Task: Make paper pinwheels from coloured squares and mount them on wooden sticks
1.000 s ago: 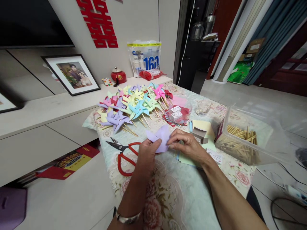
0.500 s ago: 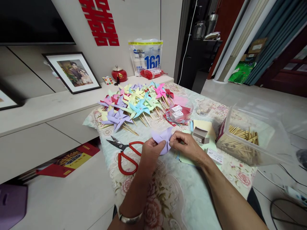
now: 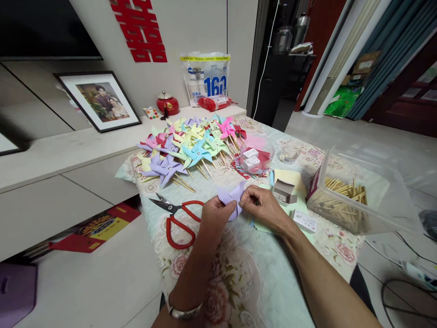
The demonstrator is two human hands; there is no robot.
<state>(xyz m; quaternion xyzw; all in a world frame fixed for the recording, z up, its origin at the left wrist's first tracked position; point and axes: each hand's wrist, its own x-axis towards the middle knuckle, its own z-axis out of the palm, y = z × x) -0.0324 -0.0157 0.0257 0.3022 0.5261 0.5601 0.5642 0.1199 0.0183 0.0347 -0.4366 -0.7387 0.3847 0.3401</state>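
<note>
Both my hands hold one piece of lilac paper [image 3: 229,194] just above the flowered tablecloth [image 3: 246,278]. My left hand [image 3: 215,218] pinches its lower left part, thumb on top. My right hand [image 3: 264,207] pinches its right edge with bent fingers, folding a corner toward the middle. Red-handled scissors [image 3: 177,218] lie open to the left of my left hand. A heap of finished paper pinwheels [image 3: 191,146] in several colours on wooden sticks lies further back on the table.
A clear plastic box of wooden sticks [image 3: 344,198] stands at the right. Near it are a small grey box [image 3: 284,191], coloured paper sheets [image 3: 288,178], a clear bowl with small white boxes [image 3: 256,158] and a glass [image 3: 288,155]. A low cabinet [image 3: 68,164] runs along the left.
The paper, flatter a second ago, is now folded up more between my hands. My right fingers have drawn in toward my left thumb. The view shifted slightly.
</note>
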